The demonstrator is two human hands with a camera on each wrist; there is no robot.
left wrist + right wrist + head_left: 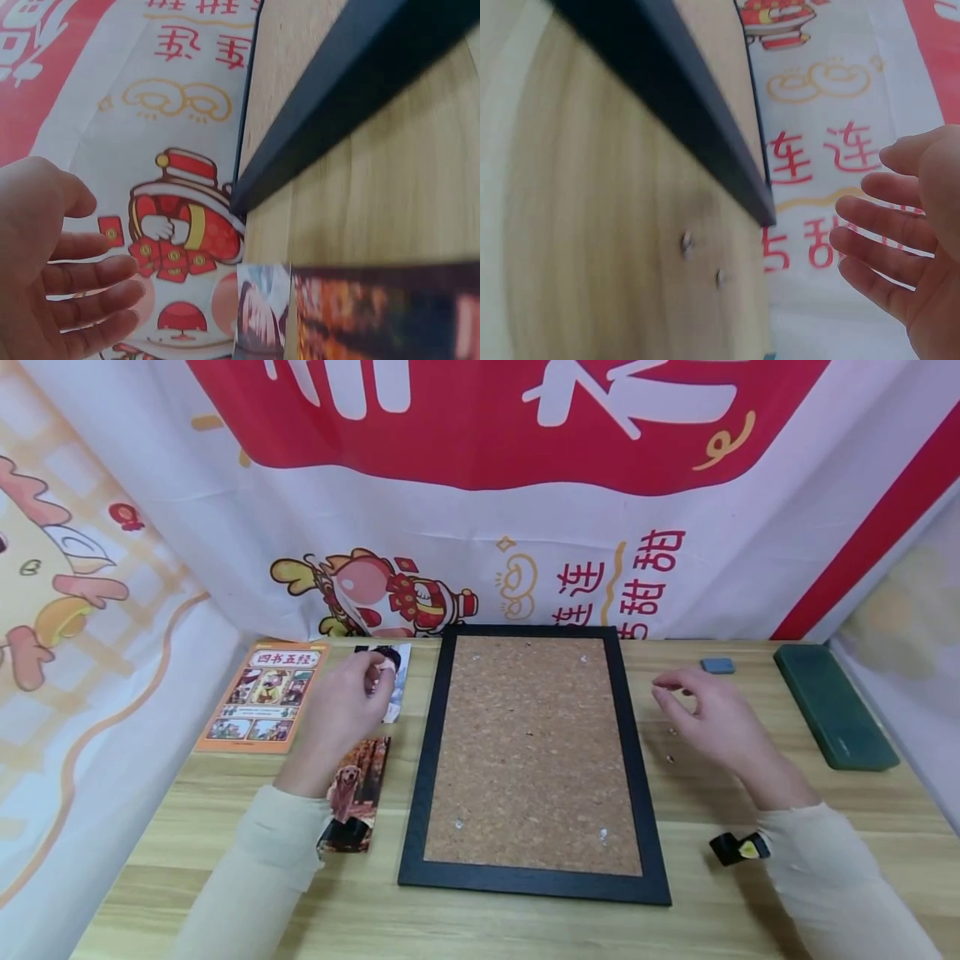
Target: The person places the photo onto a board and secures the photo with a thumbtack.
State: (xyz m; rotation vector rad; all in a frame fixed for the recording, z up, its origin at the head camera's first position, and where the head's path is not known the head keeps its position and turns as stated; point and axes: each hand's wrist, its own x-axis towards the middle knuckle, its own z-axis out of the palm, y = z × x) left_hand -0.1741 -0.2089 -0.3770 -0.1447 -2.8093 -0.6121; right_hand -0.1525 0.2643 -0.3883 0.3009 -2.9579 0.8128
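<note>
One cork board (532, 777), speckled brown, black-framed

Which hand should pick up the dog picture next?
Probably the left hand: its fingers look empty, and the dog picture lies close by. The right hand is across the corkboard, nearer the loose pins.

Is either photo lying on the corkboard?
No, the dog photo and the portrait photo both lie on the table, to the left of the corkboard.
</note>
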